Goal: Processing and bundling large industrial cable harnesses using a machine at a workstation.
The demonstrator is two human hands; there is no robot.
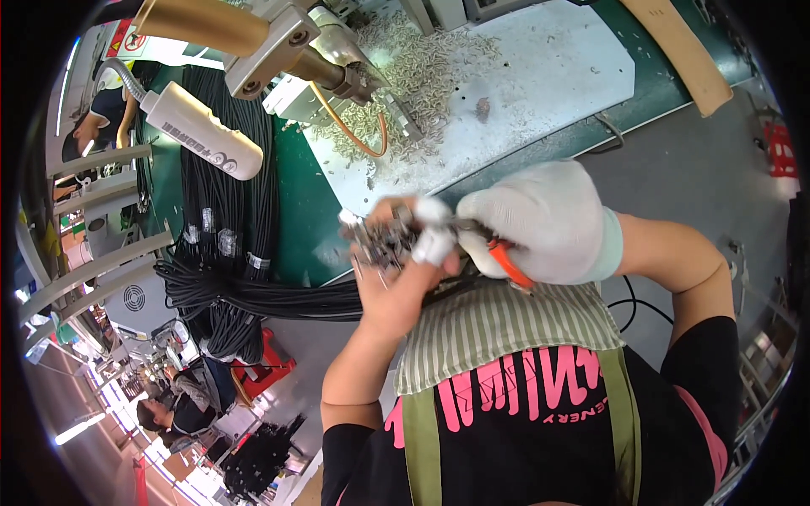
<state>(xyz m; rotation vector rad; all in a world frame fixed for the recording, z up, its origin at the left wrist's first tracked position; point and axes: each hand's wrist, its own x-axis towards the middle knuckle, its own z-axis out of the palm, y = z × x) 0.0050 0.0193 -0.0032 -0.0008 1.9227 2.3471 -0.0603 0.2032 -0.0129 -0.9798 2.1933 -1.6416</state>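
My left hand (396, 291) is closed round a cluster of small metal pieces (381, 243), blurred by motion; their exact kind is unclear. White coverings wrap some of its fingertips. Close beside it, my right hand (548, 219), in a white glove, grips orange-handled pliers (510, 266). The pliers' metal jaws point left, toward the left hand's fingertips; whether they touch a piece is hidden. Both hands are in front of my body, above a striped green apron (506, 325). A thick bundle of black cables (312, 304) passes behind and below the left hand.
A machine head (337, 76) overhangs a white board (540, 93) strewn with small metal scraps (413, 76). Left of it hangs a white lamp-like cylinder (207, 131). Coiled black cables (224, 278) lie on the green table (295, 202). Other people sit at the far left.
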